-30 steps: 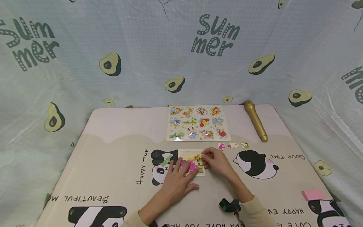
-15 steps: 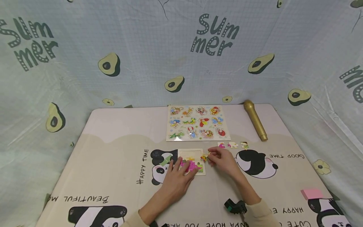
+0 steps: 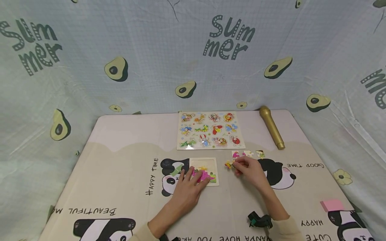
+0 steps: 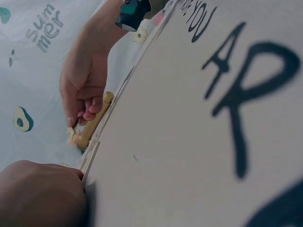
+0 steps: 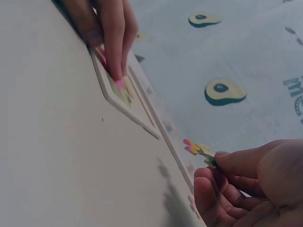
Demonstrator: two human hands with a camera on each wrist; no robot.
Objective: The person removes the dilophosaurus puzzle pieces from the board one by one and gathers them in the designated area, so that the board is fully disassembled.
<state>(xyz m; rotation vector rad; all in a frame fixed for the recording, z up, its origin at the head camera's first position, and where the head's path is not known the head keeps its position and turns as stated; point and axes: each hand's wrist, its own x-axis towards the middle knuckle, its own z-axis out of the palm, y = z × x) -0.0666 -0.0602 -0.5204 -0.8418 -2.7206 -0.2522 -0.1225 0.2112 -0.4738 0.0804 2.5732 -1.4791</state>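
Note:
In the head view, a small jigsaw puzzle tray (image 3: 203, 161) with a light rim lies on the table. Pink, green and yellow pieces (image 3: 205, 175) cover its lower part. My left hand (image 3: 187, 192) rests on these pieces with fingers extended, hiding some of them. To the right of the tray, my right hand (image 3: 253, 174) pinches a yellow, red and green puzzle piece (image 3: 228, 164) between thumb and fingers. The right wrist view shows that puzzle piece (image 5: 195, 147) held clear of the table. Just beyond it lie three loose puzzle pieces (image 3: 248, 154) in a row.
Behind the tray lies a board with insect pictures (image 3: 211, 130). A gold microphone-shaped object (image 3: 272, 129) is at the back right. A pink block (image 3: 332, 206) sits near the right edge. Hanging cloth (image 3: 150, 43) closes off the back and sides of the panda-print table (image 3: 120, 180).
My right hand has lifted the puzzle piece away from the tray's right edge and carried it to the right, toward the loose pieces. The left hand has stayed on the tray.

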